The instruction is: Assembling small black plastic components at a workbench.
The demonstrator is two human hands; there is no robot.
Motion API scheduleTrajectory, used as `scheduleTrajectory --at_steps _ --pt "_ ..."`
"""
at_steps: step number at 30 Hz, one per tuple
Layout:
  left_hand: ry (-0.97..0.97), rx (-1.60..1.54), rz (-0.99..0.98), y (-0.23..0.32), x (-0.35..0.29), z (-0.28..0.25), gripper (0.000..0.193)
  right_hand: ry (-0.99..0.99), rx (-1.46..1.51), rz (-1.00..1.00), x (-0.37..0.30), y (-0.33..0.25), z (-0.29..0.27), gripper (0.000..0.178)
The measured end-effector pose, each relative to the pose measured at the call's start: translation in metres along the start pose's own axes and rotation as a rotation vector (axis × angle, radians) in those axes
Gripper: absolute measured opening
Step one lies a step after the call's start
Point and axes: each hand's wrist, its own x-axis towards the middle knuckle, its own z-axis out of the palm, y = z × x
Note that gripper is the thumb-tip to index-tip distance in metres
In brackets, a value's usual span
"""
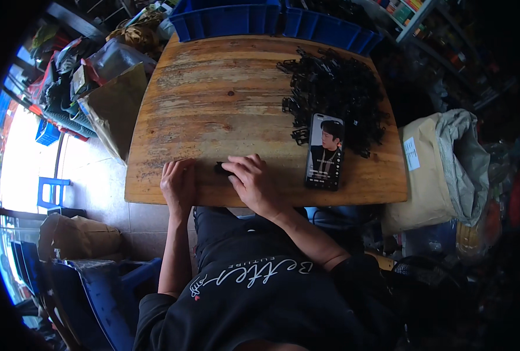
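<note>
Near the front edge of the wooden table [213, 105], my right hand [253, 182] has its fingers bent around one end of a small black plastic piece [219, 168]. The piece lies low against the tabletop, and its exact kind is too small and dark to tell. My left hand [179, 182] rests at the table's edge to the left of it, apart from the piece. Its fingers are curled and pressed together, and whatever might be under them is hidden. A large heap of similar-looking black plastic parts [336, 88] covers the table's right side.
A smartphone [324, 153] with a lit screen leans by the heap's near side. Blue plastic bins [227, 22] stand along the far edge. To the right is a large paper sack [426, 169]; cardboard [116, 108] and bags crowd the left. A blue stool [53, 192] stands on the floor.
</note>
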Motion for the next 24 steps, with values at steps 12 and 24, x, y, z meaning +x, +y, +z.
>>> scheduleTrajectory --at_steps 12,24 --pt "-0.055 0.088 0.029 -0.010 -0.003 -0.001 0.010 1.659 -0.340 0.087 -0.117 0.005 -0.221 0.018" --pt "0.012 0.048 0.009 -0.008 -0.005 -0.008 0.011 0.514 -1.029 0.753 -0.232 0.235 -0.166 0.029"
